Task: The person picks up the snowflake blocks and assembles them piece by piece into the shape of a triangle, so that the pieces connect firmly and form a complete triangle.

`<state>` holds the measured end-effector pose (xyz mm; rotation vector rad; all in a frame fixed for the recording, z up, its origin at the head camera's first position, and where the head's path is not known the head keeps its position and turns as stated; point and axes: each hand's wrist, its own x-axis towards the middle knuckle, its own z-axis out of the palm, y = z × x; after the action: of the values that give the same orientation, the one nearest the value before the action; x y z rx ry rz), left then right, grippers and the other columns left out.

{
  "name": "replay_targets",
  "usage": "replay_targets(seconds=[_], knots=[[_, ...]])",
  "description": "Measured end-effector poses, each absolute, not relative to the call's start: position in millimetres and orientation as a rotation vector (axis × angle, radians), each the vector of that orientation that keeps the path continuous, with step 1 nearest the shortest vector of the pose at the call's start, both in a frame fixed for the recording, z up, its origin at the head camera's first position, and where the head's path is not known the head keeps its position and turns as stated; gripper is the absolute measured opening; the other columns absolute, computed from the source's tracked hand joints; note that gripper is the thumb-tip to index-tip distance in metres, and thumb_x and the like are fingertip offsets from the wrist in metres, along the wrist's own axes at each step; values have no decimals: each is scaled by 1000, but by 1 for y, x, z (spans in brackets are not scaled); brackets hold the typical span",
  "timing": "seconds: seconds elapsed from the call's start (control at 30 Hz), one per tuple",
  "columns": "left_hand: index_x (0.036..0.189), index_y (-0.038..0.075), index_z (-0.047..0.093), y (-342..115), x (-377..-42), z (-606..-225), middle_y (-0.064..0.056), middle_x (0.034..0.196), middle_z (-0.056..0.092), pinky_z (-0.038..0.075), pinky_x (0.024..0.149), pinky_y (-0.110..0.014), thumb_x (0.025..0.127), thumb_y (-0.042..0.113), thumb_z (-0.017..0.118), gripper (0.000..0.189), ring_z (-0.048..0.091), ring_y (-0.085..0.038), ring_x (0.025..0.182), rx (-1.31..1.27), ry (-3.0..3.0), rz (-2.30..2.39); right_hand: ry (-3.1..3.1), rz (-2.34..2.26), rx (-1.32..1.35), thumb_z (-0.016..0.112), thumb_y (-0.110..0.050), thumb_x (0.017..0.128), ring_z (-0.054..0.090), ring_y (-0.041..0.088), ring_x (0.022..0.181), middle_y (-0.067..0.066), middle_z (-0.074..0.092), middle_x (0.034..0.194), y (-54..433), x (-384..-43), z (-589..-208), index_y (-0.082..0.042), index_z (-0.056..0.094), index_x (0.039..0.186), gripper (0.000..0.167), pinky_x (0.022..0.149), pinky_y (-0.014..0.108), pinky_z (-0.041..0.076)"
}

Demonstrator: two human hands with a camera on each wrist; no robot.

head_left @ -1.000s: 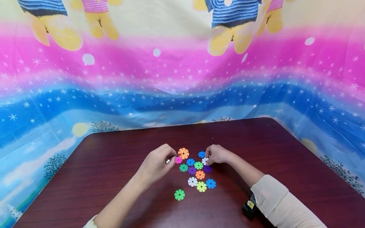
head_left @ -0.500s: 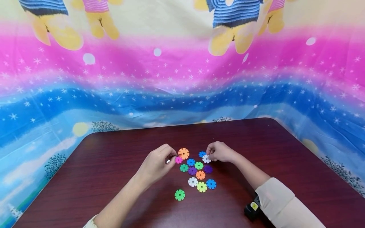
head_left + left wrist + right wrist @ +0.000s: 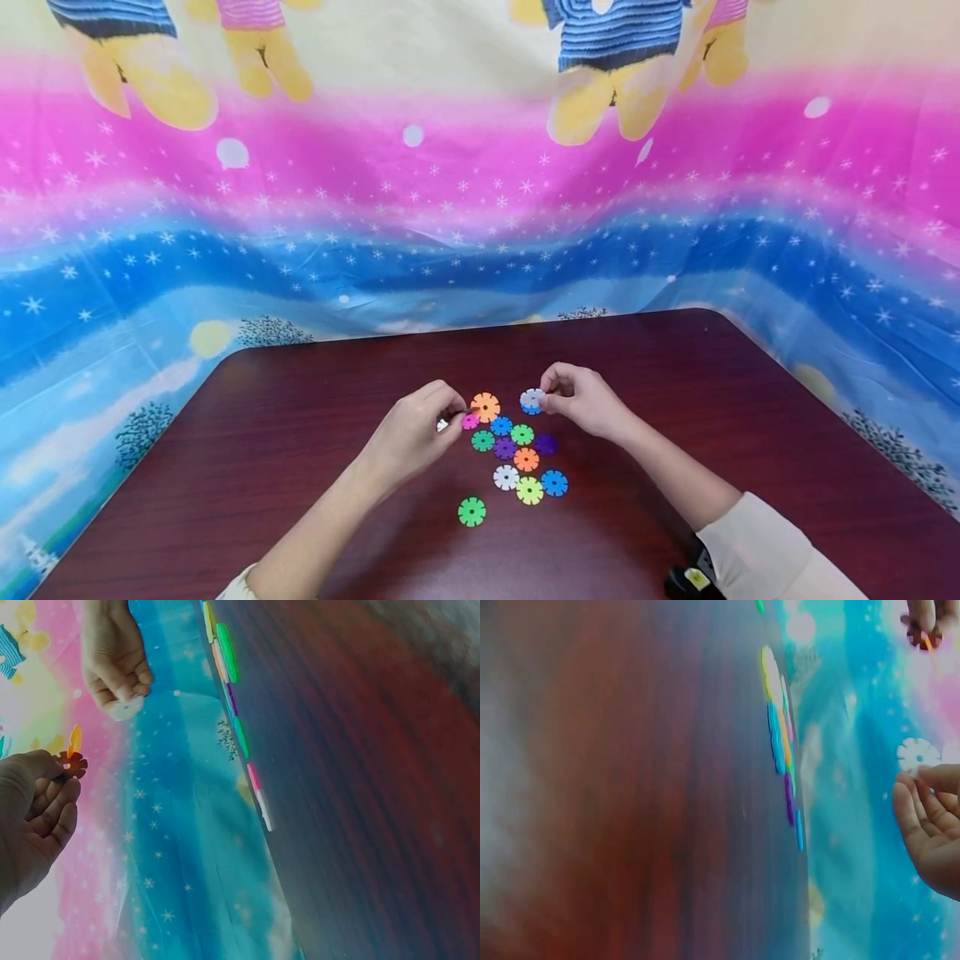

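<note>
My left hand (image 3: 412,429) pinches a brown notched disc (image 3: 76,766) between thumb and fingers. An orange notched disc (image 3: 492,408) joins it at an angle, slotted edge to edge, as the left wrist view shows. Across from it, my right hand (image 3: 591,402) grips the rim of a white notched disc (image 3: 532,397). Both held pieces are up above the table. In the head view the white disc partly covers a blue disc (image 3: 532,409) behind it, and a gap separates it from the orange one.
Several loose notched discs lie on the dark red table (image 3: 315,433), among them a pink one (image 3: 470,422), a purple one (image 3: 546,444) and a green one (image 3: 472,512) nearest the front. A black device (image 3: 684,581) shows at the right sleeve. A printed cloth (image 3: 450,200) hangs behind.
My right hand has risen and tilted, bringing the white disc up and slightly left so it overlaps the blue disc in view. The left hand stays nearly still with its joined pieces.
</note>
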<state>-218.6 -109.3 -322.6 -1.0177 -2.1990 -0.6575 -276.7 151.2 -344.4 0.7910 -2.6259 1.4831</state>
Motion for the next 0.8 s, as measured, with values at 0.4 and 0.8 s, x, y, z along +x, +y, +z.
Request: replay_targets(seconds=[0.4, 0.8], knots=[[80, 6, 61, -108, -218, -323, 1, 76, 56, 50, 60, -24, 73, -5, 72, 17, 52, -7, 68, -1042, -2198, -719, -2493, 1518, 857, 65, -3, 84, 56, 18, 71, 4, 60, 82, 138, -245, -333, -6, 57, 89, 10, 61, 24, 49], [81, 6, 61, -106, -216, -323, 1, 77, 57, 50, 62, -22, 72, -6, 72, 18, 52, -7, 68, -1072, -2201, -733, -2465, 1376, 912, 65, -2, 85, 56, 13, 67, 3, 62, 79, 131, -238, -334, -11, 57, 87, 12, 57, 25, 48]])
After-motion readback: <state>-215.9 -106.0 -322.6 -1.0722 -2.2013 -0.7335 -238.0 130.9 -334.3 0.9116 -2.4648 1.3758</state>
